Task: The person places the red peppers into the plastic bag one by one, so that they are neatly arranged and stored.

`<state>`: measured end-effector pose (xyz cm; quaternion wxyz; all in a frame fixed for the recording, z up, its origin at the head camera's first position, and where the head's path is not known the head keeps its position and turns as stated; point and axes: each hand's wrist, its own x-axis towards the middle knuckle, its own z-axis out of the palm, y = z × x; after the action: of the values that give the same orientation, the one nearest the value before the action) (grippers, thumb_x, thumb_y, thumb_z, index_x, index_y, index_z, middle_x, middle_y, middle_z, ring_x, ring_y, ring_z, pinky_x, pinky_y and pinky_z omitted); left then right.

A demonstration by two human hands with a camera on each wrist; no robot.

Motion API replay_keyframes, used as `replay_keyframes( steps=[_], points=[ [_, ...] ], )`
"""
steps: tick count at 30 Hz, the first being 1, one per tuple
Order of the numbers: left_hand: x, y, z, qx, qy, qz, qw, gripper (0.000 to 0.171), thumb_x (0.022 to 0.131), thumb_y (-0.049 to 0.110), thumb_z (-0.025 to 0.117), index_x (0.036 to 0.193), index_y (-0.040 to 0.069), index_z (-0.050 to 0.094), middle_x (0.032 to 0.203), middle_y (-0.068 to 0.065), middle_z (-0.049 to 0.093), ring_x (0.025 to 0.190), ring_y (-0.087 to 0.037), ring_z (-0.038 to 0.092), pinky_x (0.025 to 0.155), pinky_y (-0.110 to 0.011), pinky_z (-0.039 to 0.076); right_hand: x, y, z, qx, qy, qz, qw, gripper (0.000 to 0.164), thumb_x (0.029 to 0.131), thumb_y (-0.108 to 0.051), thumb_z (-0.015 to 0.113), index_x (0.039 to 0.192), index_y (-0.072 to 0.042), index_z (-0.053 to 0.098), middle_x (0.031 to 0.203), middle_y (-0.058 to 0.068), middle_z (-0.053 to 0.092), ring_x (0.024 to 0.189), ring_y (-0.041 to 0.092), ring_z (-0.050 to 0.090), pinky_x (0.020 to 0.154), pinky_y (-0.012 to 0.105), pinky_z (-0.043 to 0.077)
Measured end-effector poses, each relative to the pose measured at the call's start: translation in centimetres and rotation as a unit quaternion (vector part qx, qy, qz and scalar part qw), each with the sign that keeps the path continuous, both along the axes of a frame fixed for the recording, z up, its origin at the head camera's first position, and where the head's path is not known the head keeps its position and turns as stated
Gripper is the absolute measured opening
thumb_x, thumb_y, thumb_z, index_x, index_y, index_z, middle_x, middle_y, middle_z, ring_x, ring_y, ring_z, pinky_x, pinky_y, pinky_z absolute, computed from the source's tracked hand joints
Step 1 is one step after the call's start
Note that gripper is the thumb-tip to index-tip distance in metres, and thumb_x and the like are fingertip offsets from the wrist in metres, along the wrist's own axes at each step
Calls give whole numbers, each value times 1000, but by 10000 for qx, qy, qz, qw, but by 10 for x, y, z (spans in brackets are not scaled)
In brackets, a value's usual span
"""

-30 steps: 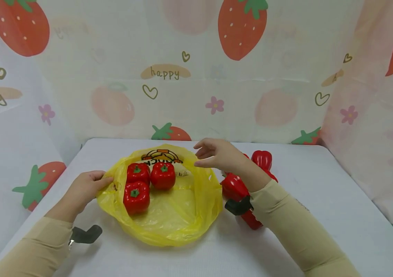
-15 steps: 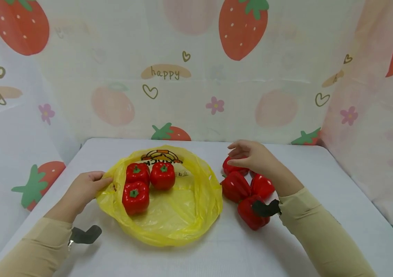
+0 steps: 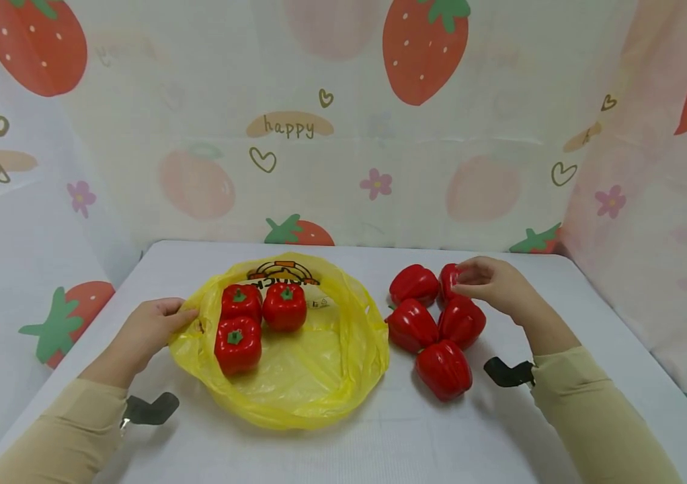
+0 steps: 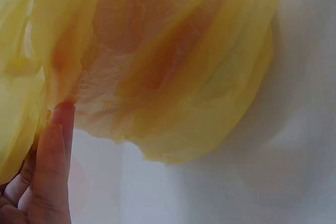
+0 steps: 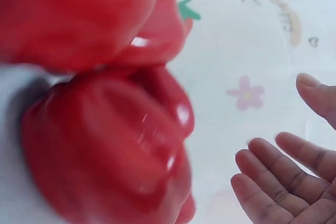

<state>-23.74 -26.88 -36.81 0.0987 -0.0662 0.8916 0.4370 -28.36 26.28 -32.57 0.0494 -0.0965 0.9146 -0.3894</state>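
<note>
At the left, my left hand (image 3: 145,335) pinches the rim of a yellow plastic bag (image 3: 319,407) between thumb and fingers. The left wrist view shows fingers (image 4: 50,174) against the thin bag wall. Three red bell peppers with green stems stand inside the bag, the nearest pepper (image 3: 238,345) by its left wall. My right hand (image 3: 496,288) hovers by the far-right loose pepper (image 3: 448,279), partly covering it in the head view. In the right wrist view its fingers (image 5: 262,195) are spread and apart from the red peppers (image 5: 113,145).
Several loose red bell peppers lie clustered right of the bag, the nearest one (image 3: 443,371) toward the front. A white table (image 3: 343,454) carries everything. Fabric walls (image 3: 295,195) with strawberry prints enclose its back and sides.
My right hand has moved from above the bag's right rim rightward over the loose peppers to the far-right one. The left hand and bag have stayed in place.
</note>
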Motion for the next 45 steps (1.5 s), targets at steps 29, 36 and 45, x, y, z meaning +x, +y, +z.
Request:
replay_keyframes(
  steps=[29, 36, 45],
  points=[
    [0, 1, -2, -18, -115, 75, 9999, 61, 90, 49, 48, 130, 3, 47, 115, -14, 58, 101, -26, 52, 87, -45, 46, 9, 26, -64, 65, -1467, -890, 9851, 80, 76, -51, 66, 128, 5, 40, 119, 23, 48, 102, 30, 51, 82, 39, 50],
    [1, 1, -3, 0, -84, 76, 9999, 61, 90, 49, 49, 130, 2, 48, 115, -15, 58, 101, -26, 52, 87, -46, 46, 10, 20, -67, 180, -1544, -880, 9839, 82, 73, -50, 69, 127, 5, 42, 110, 17, 53, 97, 28, 51, 76, 37, 50],
    [0, 0, -3, -9, -74, 74, 9999, 61, 90, 48, 48, 130, 2, 47, 115, -15, 58, 100, -26, 52, 87, -45, 46, 11, 20, -70, -80, -1447, -821, 9860, 71, 77, -44, 68, 124, 4, 44, 107, 15, 54, 95, 27, 51, 76, 36, 49]
  ],
)
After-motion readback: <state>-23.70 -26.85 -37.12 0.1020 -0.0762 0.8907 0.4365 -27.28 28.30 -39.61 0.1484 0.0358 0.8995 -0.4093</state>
